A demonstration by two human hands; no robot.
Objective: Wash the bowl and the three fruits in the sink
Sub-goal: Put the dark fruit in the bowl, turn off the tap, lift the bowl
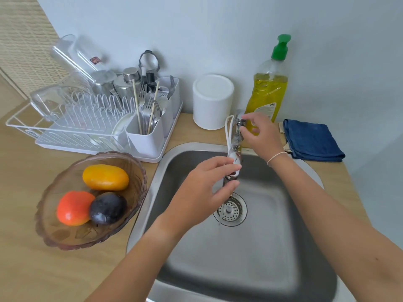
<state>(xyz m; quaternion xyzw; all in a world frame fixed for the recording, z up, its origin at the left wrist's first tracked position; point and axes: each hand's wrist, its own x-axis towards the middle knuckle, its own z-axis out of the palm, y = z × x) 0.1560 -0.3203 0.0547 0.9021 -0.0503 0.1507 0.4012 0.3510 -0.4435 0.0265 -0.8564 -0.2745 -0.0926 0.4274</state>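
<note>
A brown glass bowl [65,232] stands on the wooden counter left of the steel sink [272,247]. It holds a yellow-orange mango [105,177], a red-orange fruit [74,208] and a dark purple fruit [108,208]. My left hand [205,190] grips the spout end of the chrome faucet [236,140] over the sink, fingers and thumb curled round it. My right hand [259,134] pinches the faucet's handle at its top. No water is visible.
A white dish rack [91,127] with cutlery and glassware stands at the back left. A white canister [212,101], a green-capped dish soap bottle [269,83] and a folded blue cloth [311,140] line the back. The drain strainer [231,211] sits mid-sink.
</note>
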